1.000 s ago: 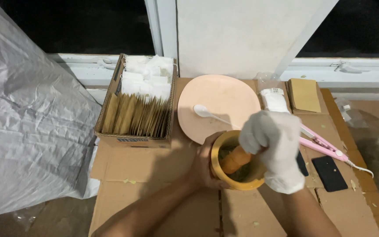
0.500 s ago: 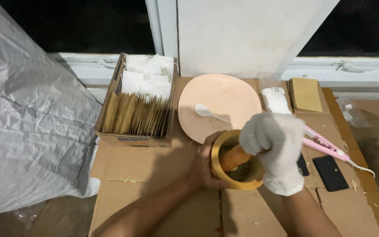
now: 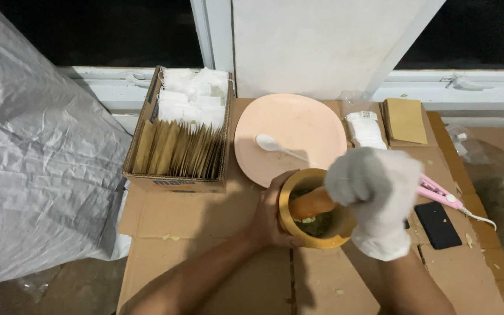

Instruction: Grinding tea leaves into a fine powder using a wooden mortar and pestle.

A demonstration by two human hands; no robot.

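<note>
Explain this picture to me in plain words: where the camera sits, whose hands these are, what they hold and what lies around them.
The camera is worn on a person's head and looks down, so both arms reaching in from the bottom belong to that person. The bare left hand wraps the side of a yellow mortar that stands on flattened cardboard. The right hand, in a white glove, grips an orange pestle whose end is down in the greenish crushed bits inside the mortar.

Behind the mortar lies a pink plate with a white spoon on it. To the left is a cardboard box of brown and white packets. To the right lie a pink tool with a cord and a flat black object.
</note>
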